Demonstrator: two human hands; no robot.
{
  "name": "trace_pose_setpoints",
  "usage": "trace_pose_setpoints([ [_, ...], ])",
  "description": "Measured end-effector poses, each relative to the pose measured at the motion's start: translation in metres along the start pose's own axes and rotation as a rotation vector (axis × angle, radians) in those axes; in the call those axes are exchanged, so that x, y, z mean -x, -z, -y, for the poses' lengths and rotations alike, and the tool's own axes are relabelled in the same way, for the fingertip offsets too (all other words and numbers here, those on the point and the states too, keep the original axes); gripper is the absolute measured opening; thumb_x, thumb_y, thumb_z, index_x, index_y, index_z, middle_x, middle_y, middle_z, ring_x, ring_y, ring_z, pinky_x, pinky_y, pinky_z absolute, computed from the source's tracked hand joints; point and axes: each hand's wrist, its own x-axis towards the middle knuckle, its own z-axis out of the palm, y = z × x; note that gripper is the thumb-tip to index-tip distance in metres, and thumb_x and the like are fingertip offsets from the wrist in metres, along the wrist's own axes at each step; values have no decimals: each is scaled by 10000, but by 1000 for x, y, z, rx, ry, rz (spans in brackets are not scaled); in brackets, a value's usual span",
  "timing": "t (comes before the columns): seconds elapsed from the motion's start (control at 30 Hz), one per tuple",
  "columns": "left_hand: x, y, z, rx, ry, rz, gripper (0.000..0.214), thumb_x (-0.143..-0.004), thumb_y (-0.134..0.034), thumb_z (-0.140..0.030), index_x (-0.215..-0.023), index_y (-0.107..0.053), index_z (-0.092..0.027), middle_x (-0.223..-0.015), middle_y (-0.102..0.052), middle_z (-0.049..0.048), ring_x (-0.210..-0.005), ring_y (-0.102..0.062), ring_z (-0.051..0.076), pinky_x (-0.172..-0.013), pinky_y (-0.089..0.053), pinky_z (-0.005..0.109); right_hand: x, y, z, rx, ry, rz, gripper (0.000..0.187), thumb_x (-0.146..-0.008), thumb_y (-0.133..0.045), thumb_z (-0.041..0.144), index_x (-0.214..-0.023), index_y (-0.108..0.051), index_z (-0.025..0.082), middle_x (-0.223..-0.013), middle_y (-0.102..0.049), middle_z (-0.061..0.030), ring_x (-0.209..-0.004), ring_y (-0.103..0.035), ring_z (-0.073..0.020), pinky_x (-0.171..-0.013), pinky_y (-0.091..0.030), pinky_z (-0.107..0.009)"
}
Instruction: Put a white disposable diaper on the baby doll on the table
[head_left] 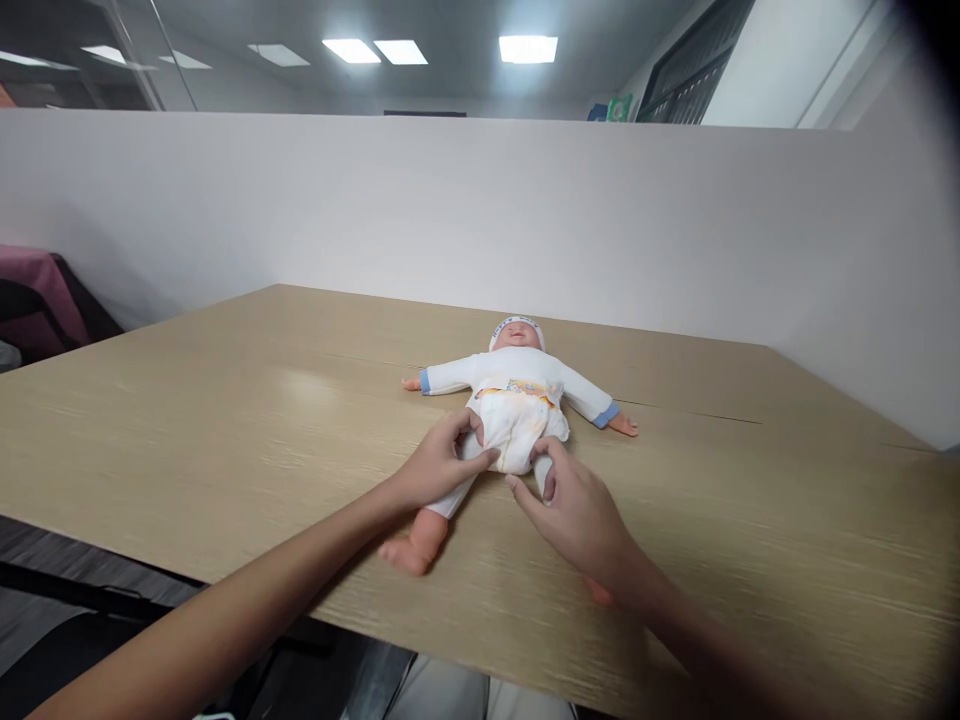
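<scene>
In the head view, a doll (517, 362) lies face up on the wooden surface (225, 430), and the left hand (442, 462) and right hand (581, 505), fingers half-curled and thumbs parted, touch opposite sides of its white diaper (512, 425), any grip unclear.

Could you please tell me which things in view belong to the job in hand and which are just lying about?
Part of the job: baby doll, diaper over its hips, left hand, right hand, table under the doll.

Just lying about: pink cloth at the left edge; green item beyond the partition, too small to identify.
</scene>
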Motion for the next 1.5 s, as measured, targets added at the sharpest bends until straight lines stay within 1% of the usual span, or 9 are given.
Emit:
trace_pose_setpoints([
  [0.17, -6, -7, 5, 407, 112, -26, 477, -781, -819, -422, -864, -390, -232, -729, -432, -81, -668, -408, 102, -637, -334, 239, -6, -1, -13, -275, -86, -132, 362, -852, -681, 469, -1056, -457, 271, -858, -705, 33, -549, -510, -151, -593, -408, -299],
  [0.27, -5, -8, 4, 517, 175, -68, 552, -710, -888, -395, -894, -393, -236, -767, -502, -76, -726, -499, 113, -683, -397, 242, -8, 7, -19, -276, -114, -136, 386, -826, -720, 520, -1022, -502, 267, -941, -748, 12, -562, -522, -151, -605, -407, -307],
  [0.47, 3, -3, 2, 446, 298, -112, 605, -689, -910, -411, -1097, -511, -213, -922, -668, -1, -857, -633, 170, -761, -473, 290, -9, 23, -21, -182, -75, -56, 274, -847, -701, 531, -920, -713, 267, -966, -789, -23, -864, -691, -259, -796, -459, -370],
  [0.67, 4, 6, 1, 260, 220, 70, 441, -800, -810, -508, -1087, -689, -196, -983, -719, 28, -937, -658, 224, -819, -485, 324, -10, 12, -25, -130, 43, -35, 281, -882, -646, 514, -840, -741, 253, -934, -762, -41, -950, -641, -291, -879, -443, -418],
  [0.77, 1, 5, 1, 272, 220, 86, 419, -811, -783, -550, -1023, -720, -194, -965, -730, 33, -921, -659, 240, -790, -492, 330, -14, 8, -30, -277, -14, 12, 300, -874, -662, 529, -847, -719, 235, -932, -749, -40, -949, -643, -277, -879, -461, -401],
  [0.9, -3, 4, 4, 502, 277, 114, 450, -826, -750, -584, -1037, -731, -188, -961, -751, 62, -973, -684, 272, -807, -527, 353, -20, 9, -40, -601, -192, 110, 391, -852, -695, 607, -919, -720, 222, -934, -739, -36, -887, -654, -237, -769, -485, -332],
  [1.07, -4, 3, 5, 602, 315, 77, 469, -766, -812, -584, -989, -746, -177, -936, -763, 72, -951, -698, 271, -792, -540, 346, -21, 6, -37, -779, -159, 59, 392, -797, -770, 575, -923, -675, 216, -925, -741, -45, -891, -665, -219, -782, -505, -311],
  [1.27, -2, 1, 4, 641, 342, 1, 420, -731, -871, -526, -923, -755, -171, -903, -771, 48, -843, -682, 193, -724, -505, 271, -14, 9, -33, -491, -112, -93, 408, -839, -714, 617, -931, -694, 219, -869, -731, -41, -752, -625, -196, -692, -485, -309],
  [1.5, -3, -1, 10, 578, 311, -113, 491, -683, -904, -513, -957, -672, -179, -778, -748, 2, -725, -674, 166, -645, -485, 249, -8, 16, -22, -217, -87, -161, 392, -908, -617, 622, -932, -702, 240, -768, -664, -11, -685, -548, -200, -661, -418, -323],
])
